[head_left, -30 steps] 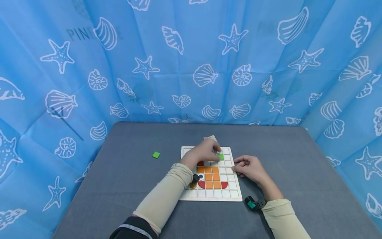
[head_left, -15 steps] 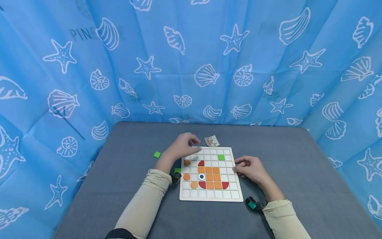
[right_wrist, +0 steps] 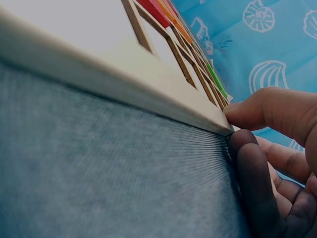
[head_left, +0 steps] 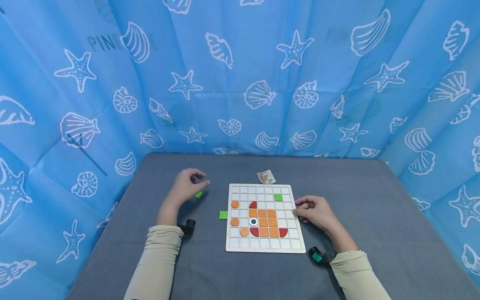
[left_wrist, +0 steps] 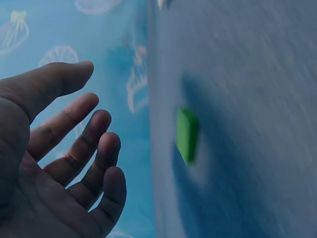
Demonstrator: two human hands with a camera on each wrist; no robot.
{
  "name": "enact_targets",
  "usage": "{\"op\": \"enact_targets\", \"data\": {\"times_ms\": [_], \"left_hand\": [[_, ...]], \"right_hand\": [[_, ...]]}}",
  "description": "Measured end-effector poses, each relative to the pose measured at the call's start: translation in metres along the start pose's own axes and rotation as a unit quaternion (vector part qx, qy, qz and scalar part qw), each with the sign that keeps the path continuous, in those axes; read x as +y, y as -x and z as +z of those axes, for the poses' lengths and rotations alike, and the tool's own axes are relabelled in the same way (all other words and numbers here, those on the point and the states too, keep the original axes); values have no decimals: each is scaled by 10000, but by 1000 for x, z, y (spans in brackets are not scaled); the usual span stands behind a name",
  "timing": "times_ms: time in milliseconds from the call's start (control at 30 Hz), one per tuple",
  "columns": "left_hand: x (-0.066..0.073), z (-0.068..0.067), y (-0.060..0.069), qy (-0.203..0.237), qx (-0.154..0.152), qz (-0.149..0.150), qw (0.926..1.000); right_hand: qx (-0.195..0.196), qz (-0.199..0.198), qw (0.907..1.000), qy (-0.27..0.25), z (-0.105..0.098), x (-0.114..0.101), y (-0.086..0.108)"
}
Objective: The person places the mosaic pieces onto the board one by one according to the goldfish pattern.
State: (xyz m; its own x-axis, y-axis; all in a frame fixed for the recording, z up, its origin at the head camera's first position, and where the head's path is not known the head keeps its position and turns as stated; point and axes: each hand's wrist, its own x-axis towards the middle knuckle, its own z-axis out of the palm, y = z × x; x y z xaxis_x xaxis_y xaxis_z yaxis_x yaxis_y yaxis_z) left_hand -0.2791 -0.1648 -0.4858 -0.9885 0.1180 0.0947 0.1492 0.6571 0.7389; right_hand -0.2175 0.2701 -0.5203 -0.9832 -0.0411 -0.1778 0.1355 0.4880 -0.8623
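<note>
My left hand [head_left: 183, 188] hovers over the left part of the table, fingers loosely bent and holding nothing. Just below it lies a green square tile [head_left: 198, 194], partly covered in the head view; the left wrist view shows this tile [left_wrist: 187, 134] apart from the fingers. At the right edge of a white grid board [head_left: 265, 251], my right hand [head_left: 316, 212] grips the rim. In the right wrist view its thumb lies on top of the board's rim [right_wrist: 148, 99] and fingertips meet the side. Another green tile [head_left: 223, 215] touches the board's left edge.
On the board sit orange square tiles [head_left: 271, 223], orange discs [head_left: 234, 204], red rounded pieces [head_left: 283, 232], an eye piece [head_left: 253, 222] and one green tile [head_left: 278, 197]. A small patterned card [head_left: 266, 177] lies behind it. A blue curtain [head_left: 240, 75] hangs behind the grey table [head_left: 337, 179].
My left hand left the green tile on the board's upper right and moved left, off the board, to above the loose green tile. The right hand stayed at the board's edge.
</note>
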Motion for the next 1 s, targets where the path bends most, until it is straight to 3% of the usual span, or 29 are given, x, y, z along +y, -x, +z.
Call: {"op": "enact_targets", "data": {"times_ms": [200,433,1000], "left_hand": [[-25,-13,9,62,38,-76,9999],[-40,-18,16,51,78,-285,9996],[-44,-11,17,-33,-262,-482,9985]], "right_hand": [[-2,30,10000,12,1,0,0],[-28,61,10000,-5,0,-2,-1],[-72,117,9999,-83,-1,-2,-1]]}}
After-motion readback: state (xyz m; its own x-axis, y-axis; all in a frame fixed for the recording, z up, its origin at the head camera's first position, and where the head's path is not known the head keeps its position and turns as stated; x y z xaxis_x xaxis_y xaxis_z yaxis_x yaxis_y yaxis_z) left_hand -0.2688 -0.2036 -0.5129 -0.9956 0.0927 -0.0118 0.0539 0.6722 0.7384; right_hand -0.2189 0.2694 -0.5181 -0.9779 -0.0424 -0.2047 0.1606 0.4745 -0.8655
